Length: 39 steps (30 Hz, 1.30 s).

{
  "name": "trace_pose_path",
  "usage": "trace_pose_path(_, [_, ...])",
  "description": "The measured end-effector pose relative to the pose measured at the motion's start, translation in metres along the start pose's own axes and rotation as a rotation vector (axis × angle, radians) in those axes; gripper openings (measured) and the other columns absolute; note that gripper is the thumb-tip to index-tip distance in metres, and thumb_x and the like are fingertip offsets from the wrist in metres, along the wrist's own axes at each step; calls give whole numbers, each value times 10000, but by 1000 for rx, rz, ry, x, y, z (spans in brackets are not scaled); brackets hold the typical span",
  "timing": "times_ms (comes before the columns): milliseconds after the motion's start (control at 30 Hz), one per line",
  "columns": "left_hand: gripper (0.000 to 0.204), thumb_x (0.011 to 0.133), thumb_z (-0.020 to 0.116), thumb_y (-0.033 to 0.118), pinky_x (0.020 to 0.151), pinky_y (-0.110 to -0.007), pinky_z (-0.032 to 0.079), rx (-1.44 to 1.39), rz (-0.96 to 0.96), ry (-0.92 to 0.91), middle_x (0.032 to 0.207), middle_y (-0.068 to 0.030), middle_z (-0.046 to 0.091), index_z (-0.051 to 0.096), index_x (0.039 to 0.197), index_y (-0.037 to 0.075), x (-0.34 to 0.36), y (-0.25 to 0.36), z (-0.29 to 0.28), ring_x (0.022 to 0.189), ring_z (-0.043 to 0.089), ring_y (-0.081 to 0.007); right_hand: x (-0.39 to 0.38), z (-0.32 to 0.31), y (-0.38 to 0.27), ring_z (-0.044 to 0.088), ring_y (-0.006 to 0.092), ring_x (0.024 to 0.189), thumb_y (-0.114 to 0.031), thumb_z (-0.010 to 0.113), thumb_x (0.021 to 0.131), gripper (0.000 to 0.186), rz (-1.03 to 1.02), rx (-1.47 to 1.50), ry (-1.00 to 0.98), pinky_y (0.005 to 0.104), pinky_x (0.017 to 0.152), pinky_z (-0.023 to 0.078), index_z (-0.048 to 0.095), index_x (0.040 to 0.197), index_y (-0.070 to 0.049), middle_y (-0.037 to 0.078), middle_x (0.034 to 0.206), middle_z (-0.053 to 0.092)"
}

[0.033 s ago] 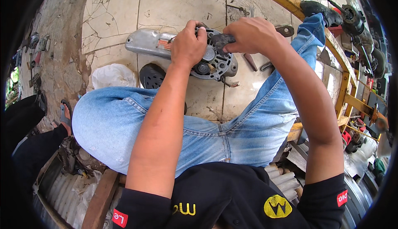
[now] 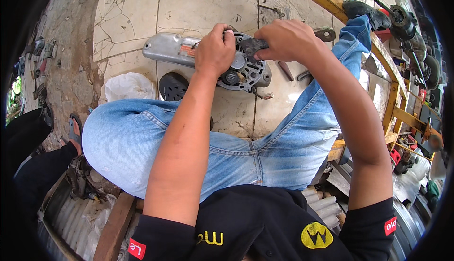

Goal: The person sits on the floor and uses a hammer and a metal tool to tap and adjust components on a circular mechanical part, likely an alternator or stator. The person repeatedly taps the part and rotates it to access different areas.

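Cracked tile floor point(image 2: 203, 5), grimy; yellow metal frame point(image 2: 392, 86) at right.

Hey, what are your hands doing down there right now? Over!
Left hand pressing on the grey metal motor part. Right hand gripping a dark tool on it. White bag lies clear.

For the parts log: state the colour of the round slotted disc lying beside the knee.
Black disc, head view.

Black short-sleeved shirt point(image 2: 265, 223), faded blue jeans point(image 2: 265, 152), black shoe point(image 2: 362, 10).
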<state>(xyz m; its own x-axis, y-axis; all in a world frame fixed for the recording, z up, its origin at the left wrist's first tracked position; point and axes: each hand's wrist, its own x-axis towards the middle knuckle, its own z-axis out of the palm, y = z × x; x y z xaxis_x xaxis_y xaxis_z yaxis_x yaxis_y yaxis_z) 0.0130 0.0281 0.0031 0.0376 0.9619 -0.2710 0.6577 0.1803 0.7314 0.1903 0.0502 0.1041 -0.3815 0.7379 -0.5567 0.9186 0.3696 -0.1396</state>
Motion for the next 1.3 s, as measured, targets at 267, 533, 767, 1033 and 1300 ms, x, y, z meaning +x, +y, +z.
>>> trace_pose_path(267, [294, 973, 456, 266, 883, -482, 497, 33, 121, 72, 1092, -156, 692, 666, 1076, 90, -3, -4, 5, 1027, 632, -397, 1, 6, -12, 692, 287, 1018, -428, 748, 820, 393, 104, 40, -57, 415, 852, 558, 713, 1159, -232, 51, 1070, 729])
trace_pose_path(533, [294, 978, 458, 266, 878, -483, 497, -12, 82, 69, 1092, -159, 690, 666, 1061, 76, 2, -3, 5, 1025, 631, -397, 3, -11, -4, 684, 289, 1049, -439, 753, 808, 437, 141, 18, -125, 428, 881, 549, 702, 1198, -247, 51, 1099, 725])
trace_pose_path(767, [283, 976, 463, 247, 875, -485, 498, 17, 103, 92, 1086, -159, 690, 667, 1068, 74, -1, 0, 6, 1021, 632, -395, 0, -2, -11, 690, 287, 1031, -428, 745, 815, 419, 156, 49, -98, 419, 861, 559, 705, 1189, -243, 54, 1079, 729])
trace_pose_path(1033, [289, 980, 457, 251, 880, -478, 494, 16, 87, 108, 1090, -154, 689, 666, 1066, 71, -1, 0, 8, 1028, 629, -389, 0, -9, -14, 694, 293, 1012, -427, 739, 828, 384, 171, 73, -124, 425, 859, 559, 713, 1161, -238, 56, 1060, 729])
trace_pose_path(1300, [286, 982, 452, 255, 859, -484, 500, 10, 95, 117, 1076, -154, 690, 667, 1058, 83, -1, -5, 7, 1014, 632, -393, -3, -1, 0, 693, 304, 1006, -433, 733, 829, 394, 151, 54, -68, 430, 857, 555, 712, 1159, -220, 77, 1043, 729])
